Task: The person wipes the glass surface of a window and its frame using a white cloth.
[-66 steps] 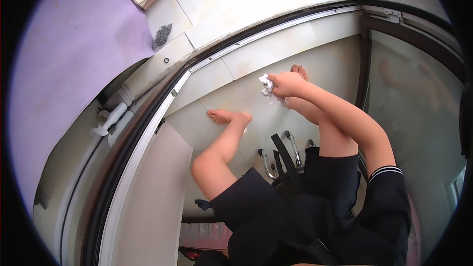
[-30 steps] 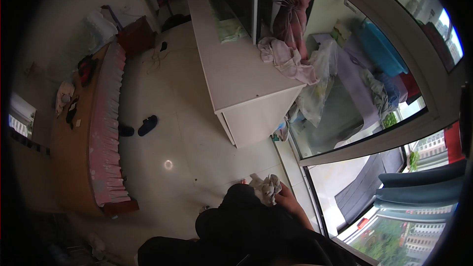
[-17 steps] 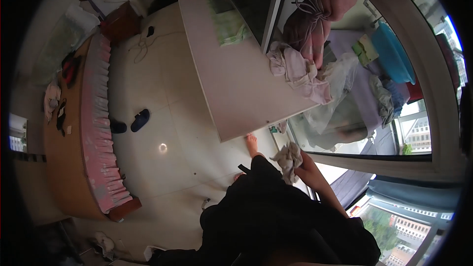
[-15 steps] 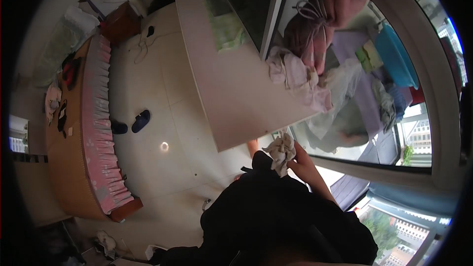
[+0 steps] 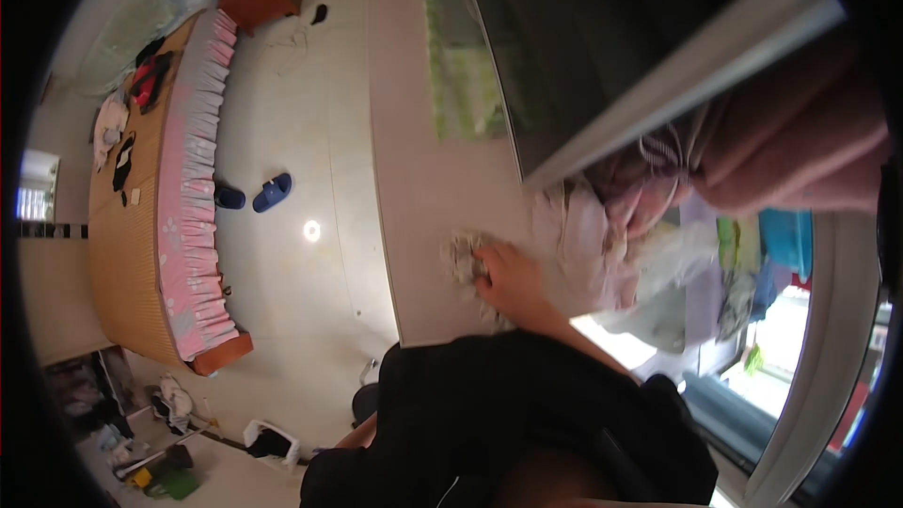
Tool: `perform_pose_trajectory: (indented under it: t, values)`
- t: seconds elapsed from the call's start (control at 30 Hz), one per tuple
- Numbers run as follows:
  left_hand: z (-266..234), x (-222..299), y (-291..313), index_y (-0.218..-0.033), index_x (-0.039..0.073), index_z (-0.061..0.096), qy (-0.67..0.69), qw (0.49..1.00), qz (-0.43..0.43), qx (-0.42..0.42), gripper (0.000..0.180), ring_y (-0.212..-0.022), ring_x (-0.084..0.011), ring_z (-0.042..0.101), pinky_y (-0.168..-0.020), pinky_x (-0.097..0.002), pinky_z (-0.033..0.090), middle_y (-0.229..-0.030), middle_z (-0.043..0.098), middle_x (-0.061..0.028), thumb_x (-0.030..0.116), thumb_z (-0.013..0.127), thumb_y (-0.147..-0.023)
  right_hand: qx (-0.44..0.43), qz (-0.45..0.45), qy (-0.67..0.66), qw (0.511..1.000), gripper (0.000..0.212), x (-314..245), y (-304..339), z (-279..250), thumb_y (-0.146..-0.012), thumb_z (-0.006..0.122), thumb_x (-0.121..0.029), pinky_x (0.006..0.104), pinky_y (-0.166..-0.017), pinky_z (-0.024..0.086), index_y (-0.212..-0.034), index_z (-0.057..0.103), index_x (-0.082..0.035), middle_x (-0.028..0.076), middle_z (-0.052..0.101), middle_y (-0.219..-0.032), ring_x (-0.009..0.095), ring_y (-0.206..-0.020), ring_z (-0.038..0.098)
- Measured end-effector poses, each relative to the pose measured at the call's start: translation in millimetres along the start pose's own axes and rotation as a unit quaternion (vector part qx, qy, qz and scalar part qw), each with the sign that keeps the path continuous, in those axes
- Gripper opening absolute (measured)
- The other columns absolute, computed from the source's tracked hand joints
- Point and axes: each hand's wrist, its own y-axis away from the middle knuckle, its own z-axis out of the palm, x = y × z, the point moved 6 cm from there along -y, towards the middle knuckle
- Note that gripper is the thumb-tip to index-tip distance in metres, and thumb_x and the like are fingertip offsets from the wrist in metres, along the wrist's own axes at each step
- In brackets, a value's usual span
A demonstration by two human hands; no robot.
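My right hand (image 5: 511, 284) presses a crumpled pale cloth (image 5: 463, 259) onto the whitish tabletop (image 5: 423, 216), near the end closest to me. Its fingers are closed over the bunched cloth, and part of the cloth trails out beneath the palm. Just right of the hand lies a heap of light pink fabric (image 5: 588, 245). Only a bit of bare left arm (image 5: 360, 433) shows beside my black top; my left hand is out of sight.
A dark screen-like panel with a silver edge (image 5: 687, 66) stands over the table's far right. Behind it hangs a tied pink curtain (image 5: 790, 160). Green checked cloth (image 5: 466, 85) lies by the panel. On the left are blue slippers (image 5: 272, 192) and a bed with a mat (image 5: 136, 263).
My right hand has brought the cloth from beyond the table's near edge onto the tabletop. The view has shifted, and the table fills more of the middle.
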Motion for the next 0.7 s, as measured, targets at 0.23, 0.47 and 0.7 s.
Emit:
perform_pose_trajectory:
  t: [0.23,0.47,0.7]
  values:
    - [4,-27,8,-0.107,0.000,0.051,0.038,0.997,-0.047,0.043,0.025,-0.096,-0.0254,0.052,-0.083,-0.0355,0.041,-0.104,0.053,-0.0146,0.013,0.050,-0.085,-0.006,0.034,-0.080,0.996,0.030,11,-1,-5,-0.064,0.059,-0.012,0.0373,-0.068,0.048,-0.093,0.057,-0.005,0.011,0.058,-0.089,0.031,-0.080,0.058]
    - [9,-35,20,-0.107,-0.001,0.050,0.056,0.995,-0.047,0.062,0.026,-0.096,-0.0253,0.051,-0.083,-0.0354,0.041,-0.104,0.053,-0.0147,0.013,0.049,-0.086,0.010,-0.016,-0.076,0.997,0.031,2,7,2,-0.063,0.060,-0.012,0.0370,-0.061,0.048,-0.093,0.058,-0.007,0.009,0.057,-0.086,0.028,-0.074,0.058]
    - [2,-41,18,-0.107,-0.001,0.050,0.057,0.995,-0.044,0.066,0.026,-0.097,-0.0252,0.051,-0.084,-0.0352,0.041,-0.104,0.053,-0.0147,0.014,0.049,-0.086,0.022,-0.008,-0.074,0.997,0.031,1,10,-5,-0.064,0.060,-0.014,0.0363,-0.061,0.048,-0.094,0.059,-0.008,0.008,0.058,-0.087,0.027,-0.076,0.058]
